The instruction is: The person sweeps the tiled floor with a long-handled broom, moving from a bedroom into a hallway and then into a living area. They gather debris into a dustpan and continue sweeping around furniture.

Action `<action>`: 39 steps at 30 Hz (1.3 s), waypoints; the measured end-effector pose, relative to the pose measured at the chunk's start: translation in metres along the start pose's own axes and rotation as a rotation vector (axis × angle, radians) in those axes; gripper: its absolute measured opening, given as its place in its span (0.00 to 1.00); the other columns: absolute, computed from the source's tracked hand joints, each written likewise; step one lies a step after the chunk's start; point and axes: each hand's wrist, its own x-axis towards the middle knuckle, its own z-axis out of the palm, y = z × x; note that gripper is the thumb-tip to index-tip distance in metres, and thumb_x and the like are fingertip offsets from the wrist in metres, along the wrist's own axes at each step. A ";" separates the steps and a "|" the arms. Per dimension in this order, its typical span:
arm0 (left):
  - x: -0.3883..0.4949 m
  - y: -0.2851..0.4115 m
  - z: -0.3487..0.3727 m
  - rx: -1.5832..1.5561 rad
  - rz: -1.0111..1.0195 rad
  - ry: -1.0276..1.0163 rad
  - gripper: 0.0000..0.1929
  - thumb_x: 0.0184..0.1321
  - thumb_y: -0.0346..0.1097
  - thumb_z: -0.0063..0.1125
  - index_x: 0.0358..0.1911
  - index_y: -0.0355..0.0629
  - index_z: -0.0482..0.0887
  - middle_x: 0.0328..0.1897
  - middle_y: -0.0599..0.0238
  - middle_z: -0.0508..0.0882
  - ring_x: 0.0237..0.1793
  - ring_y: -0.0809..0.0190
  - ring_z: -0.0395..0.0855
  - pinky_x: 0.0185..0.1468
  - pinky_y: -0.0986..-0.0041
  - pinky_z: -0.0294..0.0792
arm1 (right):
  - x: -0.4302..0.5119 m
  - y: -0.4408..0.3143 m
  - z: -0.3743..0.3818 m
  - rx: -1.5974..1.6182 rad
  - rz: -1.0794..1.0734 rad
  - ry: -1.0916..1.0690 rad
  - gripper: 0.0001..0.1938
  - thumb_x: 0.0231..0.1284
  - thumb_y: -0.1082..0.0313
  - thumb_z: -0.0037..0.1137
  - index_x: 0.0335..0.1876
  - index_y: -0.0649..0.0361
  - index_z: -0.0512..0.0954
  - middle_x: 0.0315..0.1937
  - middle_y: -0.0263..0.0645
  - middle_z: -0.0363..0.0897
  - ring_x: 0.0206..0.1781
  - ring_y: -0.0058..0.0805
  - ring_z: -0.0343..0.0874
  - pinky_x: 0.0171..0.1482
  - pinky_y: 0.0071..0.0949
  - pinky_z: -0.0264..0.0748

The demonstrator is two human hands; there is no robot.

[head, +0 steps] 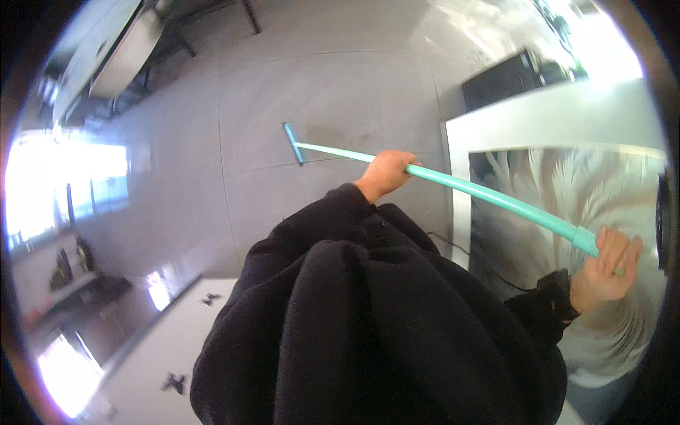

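Note:
A long mint-green pole with a narrow blue head (294, 143), a floor squeegee or mop, slants across the view. Its head lies on the grey tiled floor (255, 95), left of centre. Around the middle of the pole (494, 196) my left hand (389, 171) is closed. Up at the pole's thicker end, on the right, my right hand (611, 265) grips it. Both arms are in black sleeves. A faint darker patch shows on the floor just beyond the head.
To the right stands a white-framed unit (459, 207) with a patterned panel; a dark cable runs beside it. Behind it is a black box (499, 79). A table (127, 53) stands at the upper left. A white surface (180, 329) with small black objects lies at the lower left.

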 end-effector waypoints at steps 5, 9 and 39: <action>0.001 -0.019 0.007 0.167 0.063 -0.005 0.13 0.58 0.43 0.60 0.23 0.42 0.79 0.23 0.49 0.78 0.27 0.43 0.77 0.31 0.58 0.67 | -0.083 0.032 -0.014 -0.179 0.042 0.294 0.09 0.64 0.65 0.44 0.30 0.52 0.60 0.19 0.30 0.62 0.26 0.24 0.64 0.45 0.33 0.64; -0.001 -0.034 -0.005 0.267 0.111 -0.035 0.21 0.53 0.43 0.65 0.17 0.37 0.68 0.17 0.49 0.71 0.21 0.43 0.69 0.26 0.58 0.62 | -0.142 0.053 0.032 -0.220 0.017 0.477 0.14 0.59 0.66 0.56 0.36 0.53 0.60 0.26 0.31 0.64 0.33 0.25 0.68 0.54 0.38 0.67; -0.050 -0.165 -0.138 0.275 1.021 -1.154 0.14 0.59 0.46 0.57 0.23 0.45 0.81 0.25 0.60 0.80 0.34 0.50 0.78 0.46 0.57 0.64 | -0.004 0.270 0.605 -0.825 -0.185 1.955 0.11 0.64 0.61 0.55 0.41 0.49 0.63 0.20 0.26 0.63 0.24 0.18 0.66 0.40 0.26 0.66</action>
